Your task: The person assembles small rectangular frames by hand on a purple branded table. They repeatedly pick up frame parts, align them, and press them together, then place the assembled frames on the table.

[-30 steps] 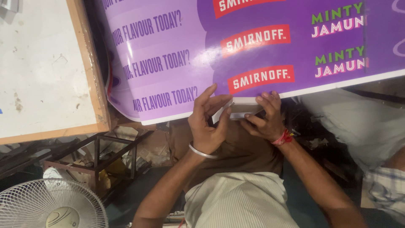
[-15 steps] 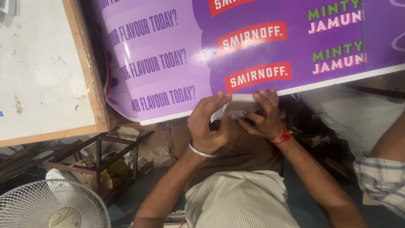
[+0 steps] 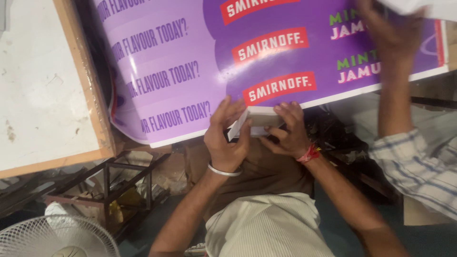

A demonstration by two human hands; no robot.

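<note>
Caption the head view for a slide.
Both hands, left hand and right hand, grip a small white block beside a purple poster.

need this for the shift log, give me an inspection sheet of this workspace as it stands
surface: white board with wooden edge.
job's things: small white block at the purple printed sheet edge.
clutter: metal frame with scraps below.
grippers: left hand and right hand both grip the block.
cables: nothing seen.
surroundings: white fan; another person's hand, striped sleeve, over the sheet.

Dim, warm light; perhaps motion blur top right
</note>
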